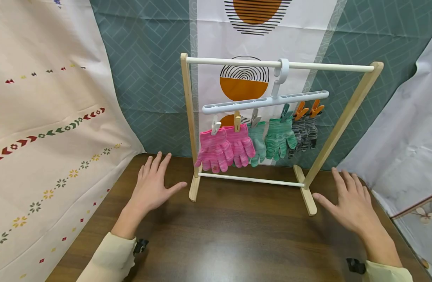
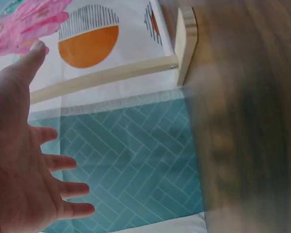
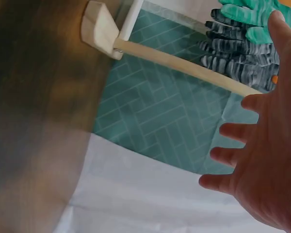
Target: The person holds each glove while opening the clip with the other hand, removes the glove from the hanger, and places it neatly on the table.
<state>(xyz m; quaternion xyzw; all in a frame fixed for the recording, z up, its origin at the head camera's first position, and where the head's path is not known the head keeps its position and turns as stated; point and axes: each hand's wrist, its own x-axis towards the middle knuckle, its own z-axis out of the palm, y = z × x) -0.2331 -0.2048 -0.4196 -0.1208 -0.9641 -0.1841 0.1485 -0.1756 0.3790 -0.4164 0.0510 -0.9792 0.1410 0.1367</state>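
My left hand (image 1: pixel 152 186) is held with fingers spread and nothing in it, left of the wooden rack (image 1: pixel 190 117). On the other side my right hand (image 1: pixel 351 203) is spread the same way beside the rack's right foot (image 1: pixel 305 190). A pale blue hanger (image 1: pixel 267 102) hooks over the white top bar (image 1: pixel 233 62). Clothespins (image 1: pixel 237 122) along it hold pink gloves (image 1: pixel 214 150), green gloves (image 1: pixel 280 137) and black-and-grey gloves (image 1: pixel 302 131). The left wrist view shows my thumb overlapping a pink glove (image 2: pixel 29 26); in the right wrist view the striped dark gloves (image 3: pixel 237 58) hang past my fingers.
The rack stands on a dark brown table (image 1: pixel 216 231), with a white lower bar (image 1: pixel 251 179) between its feet. Behind it hangs a teal and white cloth (image 1: pixel 142 78). A patterned cream cloth (image 1: pixel 61 149) borders the left, a whitish cloth (image 1: pixel 406 129) the right.
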